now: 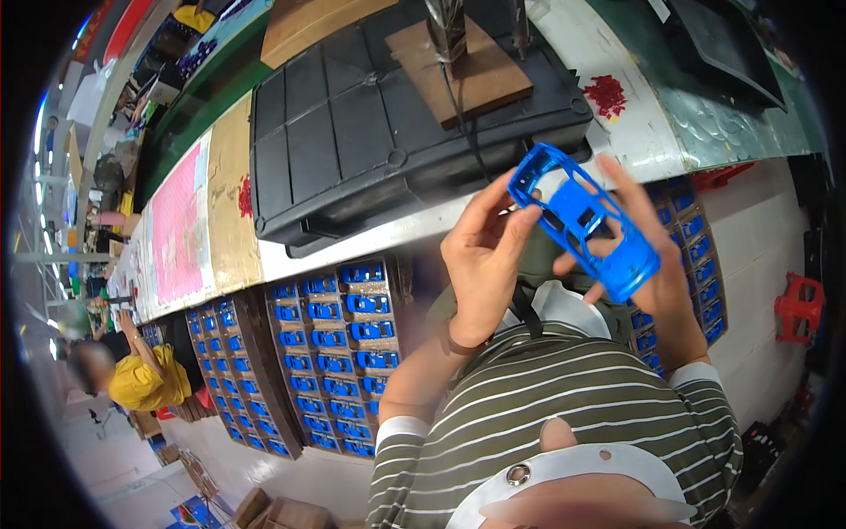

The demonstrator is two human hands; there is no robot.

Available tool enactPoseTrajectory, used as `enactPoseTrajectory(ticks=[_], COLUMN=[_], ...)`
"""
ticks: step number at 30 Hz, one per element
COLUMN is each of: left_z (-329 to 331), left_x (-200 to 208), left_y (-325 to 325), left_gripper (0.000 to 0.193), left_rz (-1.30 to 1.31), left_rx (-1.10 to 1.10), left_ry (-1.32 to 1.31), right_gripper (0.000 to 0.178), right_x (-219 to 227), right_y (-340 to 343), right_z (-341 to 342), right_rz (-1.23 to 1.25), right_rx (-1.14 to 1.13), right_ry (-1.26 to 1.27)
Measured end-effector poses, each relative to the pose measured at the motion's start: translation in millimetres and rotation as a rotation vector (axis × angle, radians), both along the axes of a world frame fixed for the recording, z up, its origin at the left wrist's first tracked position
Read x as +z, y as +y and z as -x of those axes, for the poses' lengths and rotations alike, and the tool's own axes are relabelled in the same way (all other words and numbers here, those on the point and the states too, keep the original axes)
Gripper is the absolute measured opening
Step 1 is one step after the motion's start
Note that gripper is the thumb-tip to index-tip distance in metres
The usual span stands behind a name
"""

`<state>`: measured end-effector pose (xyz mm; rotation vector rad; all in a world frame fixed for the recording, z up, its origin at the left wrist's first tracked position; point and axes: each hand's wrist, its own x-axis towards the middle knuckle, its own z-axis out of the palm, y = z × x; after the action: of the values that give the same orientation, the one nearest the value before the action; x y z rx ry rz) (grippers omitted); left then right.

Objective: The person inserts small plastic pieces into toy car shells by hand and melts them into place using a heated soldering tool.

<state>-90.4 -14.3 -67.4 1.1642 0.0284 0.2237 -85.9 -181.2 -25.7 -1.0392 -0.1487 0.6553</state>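
A shiny blue toy car body shell (571,212) with open window holes is held up tilted in front of my chest, near the bench edge. My left hand (486,264) pinches its upper left end between thumb and fingers. Around the lower right end is my right hand (661,264), partly hidden behind the shell. Its fingers show on both sides of the shell and look slightly blurred.
An upturned black plastic crate (344,132) on the bench carries a brown board (485,66) with a metal stand. Red scraps (606,95) lie beside it. Below are trays of blue car shells (330,361). A red stool (799,307) stands right; a person in yellow (150,379) works left.
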Motion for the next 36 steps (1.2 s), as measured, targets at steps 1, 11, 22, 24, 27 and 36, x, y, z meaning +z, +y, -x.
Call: enactPoseTrajectory(ticks=[1, 11, 22, 24, 27, 36], left_z=[-6.9, -61.6, -83.3, -85.4, -88.2, -88.7], left_x=[1.5, 21.2, 46.7, 44.6, 44.4, 45.6], left_y=[-2.8, -27.1, -13.3, -11.7, -11.3, -9.9], left_gripper=[0.036, 0.028, 0.034, 0.033, 0.032, 0.032], left_rz=[-0.005, 0.376, 0.522, 0.545, 0.557, 0.639], left_rx=[0.028, -0.155, -0.296, -0.315, -0.299, -0.340], left_ry=[0.026, 0.278, 0.387, 0.397, 0.408, 0.433], right_gripper=[0.099, 0.079, 0.077, 0.077, 0.078, 0.075], right_x=[5.6, 33.1, 68.9, 69.9, 74.6, 84.1], right_y=[-0.9, -10.7, -3.1, -1.5, -2.0, 2.7], right_z=[0.1, -49.3, -98.6, -103.9, -107.8, -111.5], right_rz=[-0.027, 0.747, 0.985, 1.002, 1.012, 0.935], right_rx=[-0.185, -0.483, -0.382, -0.377, -0.319, -0.326], right_ry=[-0.078, -0.972, -1.290, -1.325, -1.304, -1.328])
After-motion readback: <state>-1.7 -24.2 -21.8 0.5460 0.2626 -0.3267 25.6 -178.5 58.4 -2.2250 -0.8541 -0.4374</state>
